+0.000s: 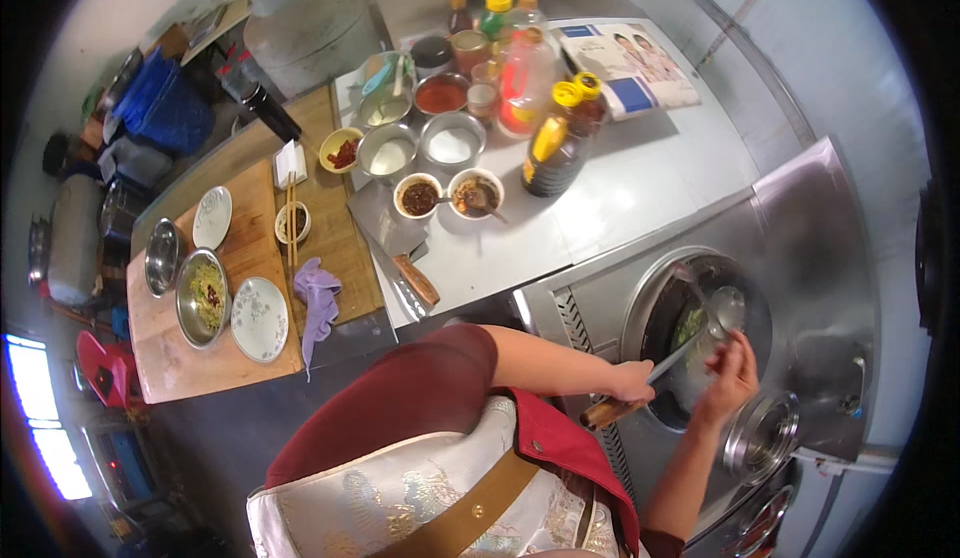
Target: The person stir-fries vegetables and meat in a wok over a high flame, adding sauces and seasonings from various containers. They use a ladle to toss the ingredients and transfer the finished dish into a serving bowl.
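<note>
My left hand [632, 381] grips a long-handled ladle near its wooden handle [604, 412]. The metal shaft reaches over a dark wok [739, 393] set into the steel stove. At its far end, the shiny ladle bowl [727, 307] hangs above the wok. My right hand [729, 379] is beside the ladle bowl with its fingers bent. A blurred metal utensil, perhaps a spoon [691, 280], runs up and left from those fingertips; blur hides whether they grip it. Green food [688, 325] and cloudy liquid show inside the wok.
Left of the stove, a white counter [517, 261] holds a cleaver [409, 276], sauce bowls [475, 193], steel seasoning bowls [453, 139] and dark sauce bottles [553, 156]. A cutting board [255, 183] carries plates [259, 319] and a steel bowl of shredded food [207, 295]. Steel lids [762, 438] lie right of the wok.
</note>
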Motion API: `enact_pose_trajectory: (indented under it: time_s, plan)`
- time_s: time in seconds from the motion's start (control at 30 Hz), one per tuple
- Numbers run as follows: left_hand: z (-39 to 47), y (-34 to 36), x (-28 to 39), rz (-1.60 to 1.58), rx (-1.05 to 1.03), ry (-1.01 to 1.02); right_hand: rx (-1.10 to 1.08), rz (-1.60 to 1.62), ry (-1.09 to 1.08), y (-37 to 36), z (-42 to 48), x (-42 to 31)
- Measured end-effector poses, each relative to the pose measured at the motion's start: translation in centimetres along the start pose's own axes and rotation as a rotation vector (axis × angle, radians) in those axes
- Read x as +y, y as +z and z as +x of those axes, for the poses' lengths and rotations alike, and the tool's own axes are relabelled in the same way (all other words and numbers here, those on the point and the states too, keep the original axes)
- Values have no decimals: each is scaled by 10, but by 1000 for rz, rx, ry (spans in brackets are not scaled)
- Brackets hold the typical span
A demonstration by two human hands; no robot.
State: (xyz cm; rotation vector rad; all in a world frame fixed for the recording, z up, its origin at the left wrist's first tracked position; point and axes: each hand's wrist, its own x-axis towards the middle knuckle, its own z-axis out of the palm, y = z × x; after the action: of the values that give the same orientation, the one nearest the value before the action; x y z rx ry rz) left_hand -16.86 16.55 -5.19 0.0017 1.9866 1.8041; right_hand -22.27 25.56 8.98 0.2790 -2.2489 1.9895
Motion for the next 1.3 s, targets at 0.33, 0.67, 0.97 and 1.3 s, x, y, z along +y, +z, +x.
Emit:
enact_pose_trajectory:
  time_s: [0.33,0.67,0.97,1.3]
  plan:
    - [-191,-181,-69,-231,143,109,-768,252,233,408,-37,38]
    - [-324,-245,-123,-853,614,-211,-852,40,330,551,-80,106]
    - [-321,-262,-131,-883,616,-197,-674,167,614,545,-64,90]
    - [-305,-247,-110,-836,615,-182,-618,297,628,495,-49,79]
